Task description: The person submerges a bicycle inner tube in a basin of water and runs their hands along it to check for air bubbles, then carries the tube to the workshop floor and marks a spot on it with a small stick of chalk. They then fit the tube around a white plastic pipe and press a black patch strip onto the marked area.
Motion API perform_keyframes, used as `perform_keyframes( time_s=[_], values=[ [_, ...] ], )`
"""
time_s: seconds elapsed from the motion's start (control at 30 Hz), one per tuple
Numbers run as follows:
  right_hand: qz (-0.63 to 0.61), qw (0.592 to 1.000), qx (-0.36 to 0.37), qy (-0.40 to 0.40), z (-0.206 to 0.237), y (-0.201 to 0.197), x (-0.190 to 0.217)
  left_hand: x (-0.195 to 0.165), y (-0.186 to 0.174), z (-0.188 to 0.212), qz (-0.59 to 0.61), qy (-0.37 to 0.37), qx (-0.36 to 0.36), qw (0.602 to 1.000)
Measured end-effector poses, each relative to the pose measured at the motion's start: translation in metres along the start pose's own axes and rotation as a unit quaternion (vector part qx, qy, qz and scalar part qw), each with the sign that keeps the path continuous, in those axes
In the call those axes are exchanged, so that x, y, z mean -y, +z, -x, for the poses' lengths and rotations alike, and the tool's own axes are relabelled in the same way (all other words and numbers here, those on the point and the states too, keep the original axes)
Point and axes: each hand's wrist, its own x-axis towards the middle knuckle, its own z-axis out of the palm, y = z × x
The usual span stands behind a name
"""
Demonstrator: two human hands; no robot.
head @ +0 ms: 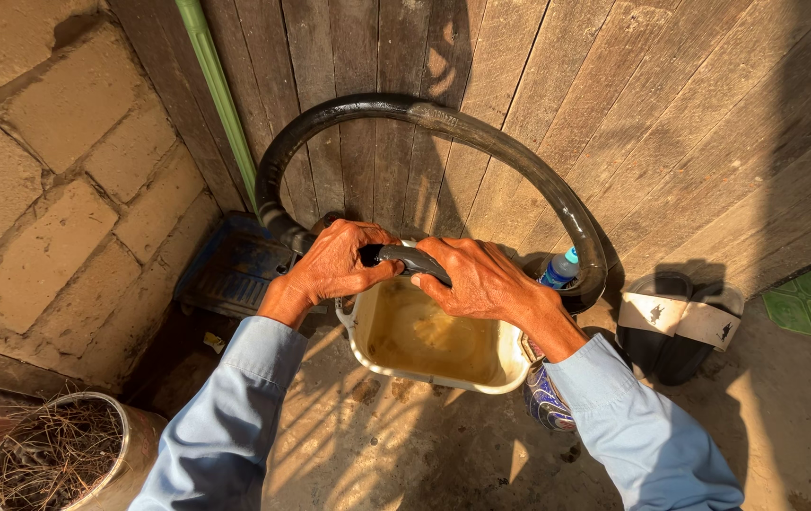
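- Pale blue sleeves [235, 416] come in from the bottom edge, one on each side, and lead up to the two bare hands.
- Left hand [334, 265] is clamped around the black rubber tube [481, 142]; right hand [476, 279] is closed on the same stretch just beside it, so both fists squeeze the tube directly over the bucket.
- Doing this well, as I judge it, means keeping the gripped part low over the cloudy yellowish water, feeding the tube through a short stretch at a time, and holding the fists close so the wet rubber does not slip.
- White plastic bucket [424, 378] sits on the dirt ground [367, 454], which is dappled with sun and shadow.
- Beside the bucket stand a blue-capped bottle [561, 270] and dark sandals [680, 322] with pale straps; a metal pot of dry twigs [65, 454] is at lower left.
- Behind, the tube's loop arches against a weathered plank wall [670, 114]; a green pipe [216, 95] runs down where it meets the block wall [55, 161].
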Motion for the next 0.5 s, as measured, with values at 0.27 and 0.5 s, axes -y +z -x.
perform_keyframes(
  time_s=[0.27, 0.5],
  values=[
    [-0.004, 1.0, 0.012, 0.001, 0.0, -0.001, -0.001, 0.013, 0.005, -0.003, 0.048, -0.054, 0.022, 0.997],
    [-0.02, 0.997, -0.024, -0.066, 0.002, -0.003, -0.001, 0.021, 0.006, -0.007, 0.122, -0.028, 0.034, 0.992]
  ],
)
